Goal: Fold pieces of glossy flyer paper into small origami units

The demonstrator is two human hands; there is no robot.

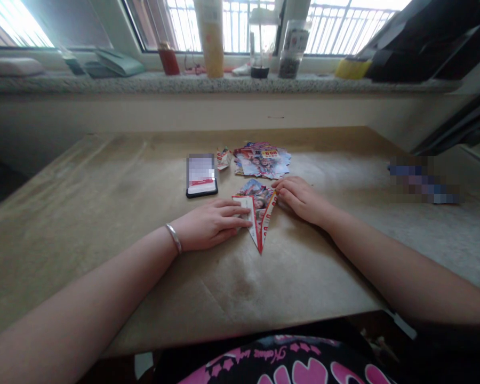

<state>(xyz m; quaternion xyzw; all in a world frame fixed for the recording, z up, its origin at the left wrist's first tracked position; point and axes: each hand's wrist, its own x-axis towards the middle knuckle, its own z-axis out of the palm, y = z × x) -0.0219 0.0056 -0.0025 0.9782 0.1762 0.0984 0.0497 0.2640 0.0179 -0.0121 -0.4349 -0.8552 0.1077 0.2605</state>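
Observation:
A printed colour sheet of paper (260, 202) lies on the table, its two sides folded inward so that it tapers to a point towards me. My left hand (218, 221) rests on the left flap with its fingers stretched out flat. At the sheet's upper right corner, my right hand (298, 196) has curled fingers closed on the edge of the folded paper. Just beyond the sheet sits a pile of similar printed papers (264, 161). A small crumpled or folded paper piece (224, 159) is left of that pile.
A phone (201, 176) with a lit screen lies left of the papers on the table (144, 181). At the far right is a blurred item (422, 181). Bottles and jars, among them a clear bottle (261, 45), line the window sill (208, 84) behind.

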